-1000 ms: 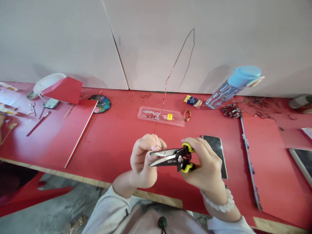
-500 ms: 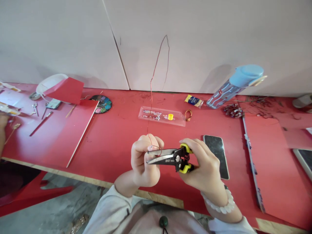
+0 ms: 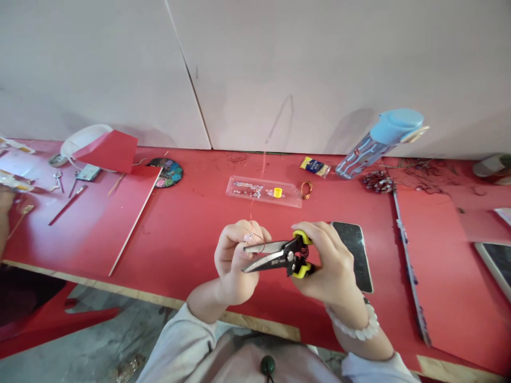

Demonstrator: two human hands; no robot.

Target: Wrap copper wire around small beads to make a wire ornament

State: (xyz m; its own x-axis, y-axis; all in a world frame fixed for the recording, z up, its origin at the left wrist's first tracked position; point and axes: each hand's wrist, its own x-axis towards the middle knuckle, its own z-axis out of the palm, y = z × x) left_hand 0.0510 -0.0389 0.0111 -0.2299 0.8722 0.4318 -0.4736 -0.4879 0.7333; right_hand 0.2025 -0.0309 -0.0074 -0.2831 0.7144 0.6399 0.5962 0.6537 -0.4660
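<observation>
From my remote post, I saw the thin red wire (image 3: 264, 162) blur, its top lower than a moment before. My left hand (image 3: 238, 266), fingers curled upright, pinched it above the glossy red table (image 3: 191, 229); my right hand (image 3: 332, 266) gripped black metal snips with yellow-trimmed handles (image 3: 290, 257), their blades parted.
</observation>
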